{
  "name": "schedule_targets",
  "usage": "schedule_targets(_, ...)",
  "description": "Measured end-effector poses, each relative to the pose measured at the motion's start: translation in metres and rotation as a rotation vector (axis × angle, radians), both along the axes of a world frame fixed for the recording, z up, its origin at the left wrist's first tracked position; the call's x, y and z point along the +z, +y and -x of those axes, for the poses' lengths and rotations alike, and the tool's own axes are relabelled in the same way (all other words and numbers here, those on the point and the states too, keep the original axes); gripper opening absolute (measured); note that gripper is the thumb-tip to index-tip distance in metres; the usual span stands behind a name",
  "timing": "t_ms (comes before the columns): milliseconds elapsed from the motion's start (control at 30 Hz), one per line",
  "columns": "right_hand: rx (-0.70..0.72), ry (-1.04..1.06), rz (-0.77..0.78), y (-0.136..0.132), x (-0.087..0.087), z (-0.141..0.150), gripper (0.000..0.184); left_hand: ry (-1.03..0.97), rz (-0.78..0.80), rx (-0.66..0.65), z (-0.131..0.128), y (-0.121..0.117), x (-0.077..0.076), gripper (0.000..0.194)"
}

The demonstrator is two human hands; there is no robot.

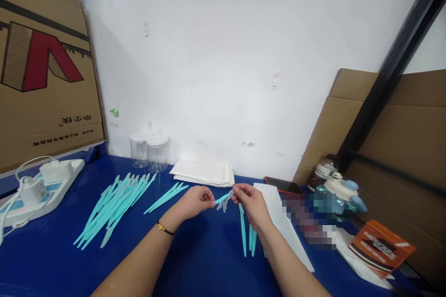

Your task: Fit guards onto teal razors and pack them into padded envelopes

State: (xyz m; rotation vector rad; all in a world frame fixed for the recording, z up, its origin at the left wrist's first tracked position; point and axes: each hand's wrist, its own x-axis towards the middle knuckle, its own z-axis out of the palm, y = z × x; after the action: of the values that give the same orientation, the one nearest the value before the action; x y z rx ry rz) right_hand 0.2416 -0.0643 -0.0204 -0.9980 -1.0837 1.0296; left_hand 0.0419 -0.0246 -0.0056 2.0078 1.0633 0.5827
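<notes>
Open table between the forearms, clutter on both sides

A broad bare stretch of blue table (205,260) lies between left forearm (142,250) and right forearm (285,260). Ahead, a held stick (222,198) bars the gap between left hand (199,200) and right hand (251,203). Left of the left forearm, an open lane runs beside the heap of turquoise sticks (118,204); a small bunch (165,198) narrows its far end. Loose sticks (243,232) lie close by the right forearm. Behind the hands, a white stack (202,172) and the wall (216,79) limit reach. Rightward, a flat sheet (273,202) allows passage above; a jug (344,197) and orange box (376,246) stand beyond.
</notes>
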Motion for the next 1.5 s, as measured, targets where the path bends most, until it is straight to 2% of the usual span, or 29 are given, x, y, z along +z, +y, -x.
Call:
schedule_targets(167,0.084,-0.050,0.024,-0.005,0.000,0.011,0.032,-0.026,-0.016,0.012,-0.007,-0.004,-0.004,0.026)
schedule_targets(300,0.056,-0.052,0.019,-0.003,0.000,0.007,0.034,-0.049,-0.015,0.018,-0.012,-0.005,-0.001,0.031)
schedule_targets(400,-0.013,-0.132,0.050,0.002,0.001,-0.012,0.032,-0.017,-0.126,0.146,0.005,0.005,0.003,0.037)
schedule_targets(500,-0.058,-0.446,0.164,0.009,-0.002,-0.038,0.026,0.230,-0.260,0.363,0.037,0.023,0.003,0.026)
schedule_targets(567,-0.123,-0.746,0.203,0.012,-0.006,-0.050,0.021,0.409,-0.250,0.490,0.055,0.033,-0.002,0.023)
schedule_targets(667,-0.230,-1.001,0.174,0.014,-0.012,-0.053,0.015,0.560,-0.222,0.563,0.067,0.042,-0.012,0.025)
schedule_targets(767,-0.202,-1.089,0.055,0.013,-0.013,-0.041,0.020,0.591,-0.202,0.562,0.066,0.044,-0.019,0.019)
schedule_targets(867,-0.049,-1.209,-0.067,0.015,-0.010,-0.023,0.031,0.585,-0.179,0.565,0.063,0.043,-0.020,0.011)
schedule_targets(967,0.052,-1.432,-0.127,0.019,-0.007,-0.009,0.038,0.567,-0.185,0.549,0.060,0.041,-0.017,0.009)
schedule_targets(1033,0.049,-1.565,-0.134,0.021,-0.006,-0.003,0.030,0.548,-0.197,0.525,0.056,0.038,-0.017,0.010)
schedule_targets(1133,0.007,-1.653,-0.165,0.022,-0.009,-0.001,0.019,0.518,-0.210,0.470,0.048,0.036,-0.019,0.015)
schedule_targets(1333,-0.080,-1.779,-0.247,0.021,-0.017,-0.004,0.015,0.486,-0.280,0.375,0.033,0.032,-0.022,0.016)
schedule_targets(1500,-0.090,-1.818,-0.220,0.025,-0.022,-0.003,0.015,0.459,-0.306,0.368,0.030,0.028,-0.019,0.020)
